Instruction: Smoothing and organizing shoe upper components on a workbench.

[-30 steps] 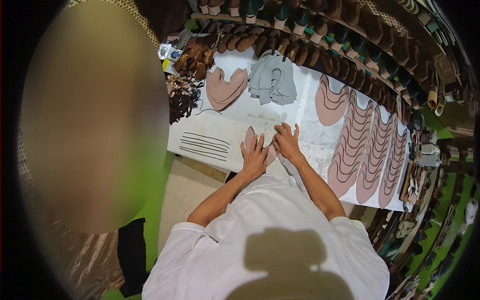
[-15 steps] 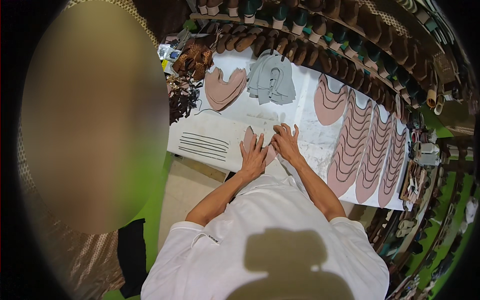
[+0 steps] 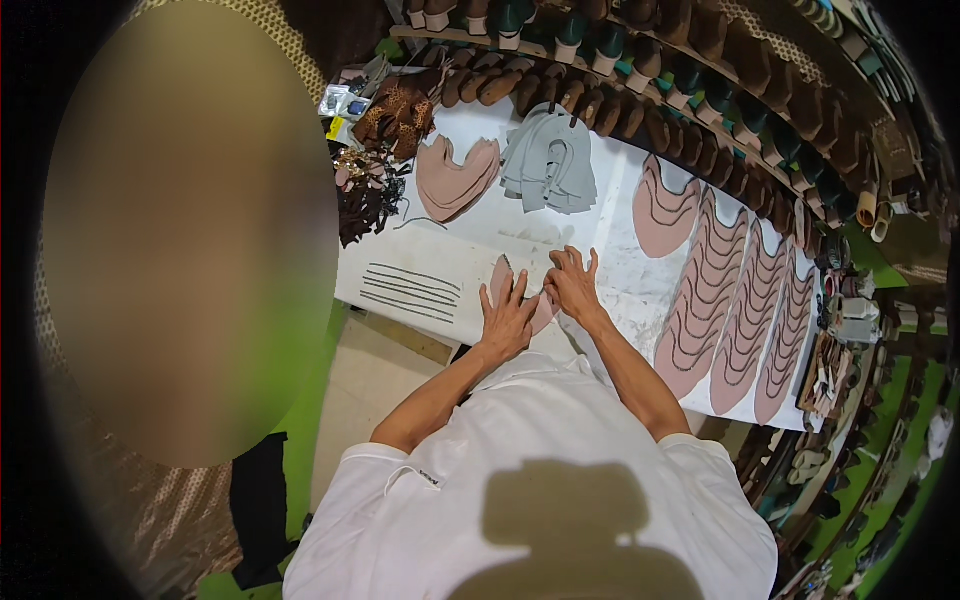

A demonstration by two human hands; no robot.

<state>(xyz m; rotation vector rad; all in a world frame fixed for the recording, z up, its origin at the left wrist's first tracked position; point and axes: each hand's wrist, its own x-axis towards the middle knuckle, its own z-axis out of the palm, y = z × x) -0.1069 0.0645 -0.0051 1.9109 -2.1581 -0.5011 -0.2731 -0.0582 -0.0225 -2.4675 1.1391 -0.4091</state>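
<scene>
The left grip (image 3: 508, 320) lies flat with its fingers spread, pressing down and clenched on nothing. The right grip (image 3: 573, 288) has bent fingers near the far edge; whether they pinch anything, I cannot tell. Beneath and between these 2 hands is 1 pink piece (image 3: 544, 316), partly hidden, on the near part of the pale surface (image 3: 622, 292), close to the person's white shirt (image 3: 520, 430).

Left of the left grip, dark thin strips (image 3: 411, 287) lie roughly parallel. Beyond them rest a stack of curved pink pieces (image 3: 457, 186) and, just beside it, a pile of grey pieces (image 3: 527, 168). To the right, dark-edged pink pieces (image 3: 690, 318) overlap in 3 long columns, with a shorter group at their far left. Past the far edge, shoes (image 3: 607, 112) stand in curving rows.
</scene>
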